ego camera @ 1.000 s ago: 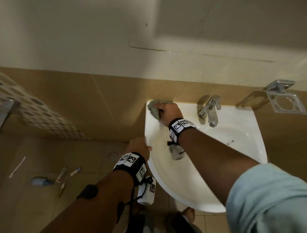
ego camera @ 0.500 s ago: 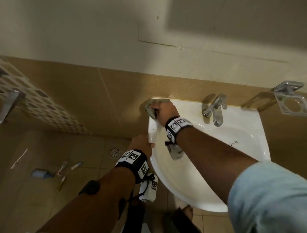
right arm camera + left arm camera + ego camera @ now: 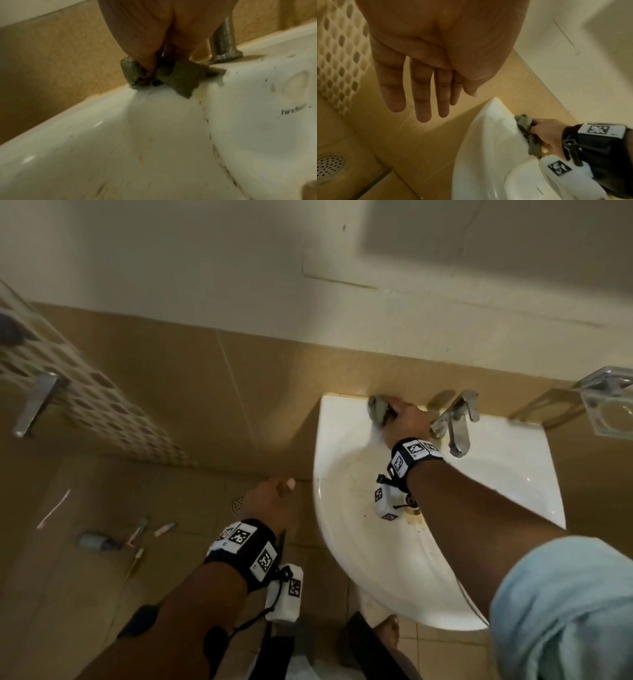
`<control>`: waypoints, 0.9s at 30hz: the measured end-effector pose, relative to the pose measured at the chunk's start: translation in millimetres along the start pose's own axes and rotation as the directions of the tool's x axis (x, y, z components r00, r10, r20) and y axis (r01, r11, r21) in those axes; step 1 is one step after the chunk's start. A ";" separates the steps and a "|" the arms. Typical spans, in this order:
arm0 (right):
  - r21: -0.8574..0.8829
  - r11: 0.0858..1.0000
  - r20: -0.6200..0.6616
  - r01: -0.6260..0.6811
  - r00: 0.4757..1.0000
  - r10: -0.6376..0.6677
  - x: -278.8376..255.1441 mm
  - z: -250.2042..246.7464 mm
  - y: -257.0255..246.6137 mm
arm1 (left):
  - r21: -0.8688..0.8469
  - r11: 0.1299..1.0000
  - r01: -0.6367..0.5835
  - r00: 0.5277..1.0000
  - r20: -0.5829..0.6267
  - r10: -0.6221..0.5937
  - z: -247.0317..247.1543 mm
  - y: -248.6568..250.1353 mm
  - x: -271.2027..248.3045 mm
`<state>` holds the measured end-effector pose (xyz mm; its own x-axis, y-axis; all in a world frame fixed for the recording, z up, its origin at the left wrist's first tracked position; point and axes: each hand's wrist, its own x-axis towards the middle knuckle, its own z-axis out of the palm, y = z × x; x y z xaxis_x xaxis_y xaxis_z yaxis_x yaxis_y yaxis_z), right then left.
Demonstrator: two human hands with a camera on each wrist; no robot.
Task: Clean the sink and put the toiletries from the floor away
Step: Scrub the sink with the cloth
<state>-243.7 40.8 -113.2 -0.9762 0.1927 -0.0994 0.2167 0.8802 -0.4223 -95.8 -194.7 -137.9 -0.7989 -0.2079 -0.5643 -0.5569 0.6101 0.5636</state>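
Note:
The white sink [image 3: 346,460] hangs on the tiled wall, its bowl flecked with dark specks and brownish stains. My right hand [image 3: 397,414] grips a grey-green scrub pad [image 3: 377,409] and presses it on the back ledge, just left of the chrome tap [image 3: 454,424]. The right wrist view shows the scrub pad [image 3: 180,77] crumpled under my fingers [image 3: 145,54], beside the tap's base [image 3: 223,54]. My left hand [image 3: 281,491] hovers left of the rim, apart from it, its fingers [image 3: 423,94] straight and empty. Several toiletries [image 3: 137,534] lie on the floor at the left.
A round floor drain [image 3: 237,503] lies just beyond my left hand. An empty metal soap holder [image 3: 608,409] is fixed to the wall right of the sink, and a metal bar [image 3: 32,405] on the patterned wall at the left. My bare foot [image 3: 388,633] stands under the sink.
My left hand has let go of the sink's left rim and moved off to the left. My right hand has slid the pad along the back ledge from the corner towards the tap.

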 end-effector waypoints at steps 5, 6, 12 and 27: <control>0.123 0.971 0.037 0.204 0.977 -0.210 -36.5 28.1 -19.9 | 0.002 0.999 0.034 0.996 -0.078 -0.034 -14.6 -0.8 9.1; 0.147 0.948 0.071 0.284 0.952 -0.296 -54.0 34.9 -24.3 | 0.014 0.999 0.032 0.996 -0.082 -0.030 -18.0 2.8 11.4; 0.144 0.731 0.211 0.667 0.701 -0.681 -123.8 55.2 -31.0 | 0.083 0.996 -0.023 0.990 -0.134 0.034 -40.2 30.4 12.9; 0.112 0.837 0.306 0.535 0.783 -0.541 -93.3 39.6 -17.7 | -0.032 0.999 0.022 0.984 -0.175 -0.027 -19.2 6.4 -10.4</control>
<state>-156.1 -10.0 -132.1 -0.8802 -0.4580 -0.1245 -0.3401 0.7916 -0.5076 -95.4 -203.4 -116.8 -0.8109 -0.3552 -0.4650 -0.5813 0.5804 0.5704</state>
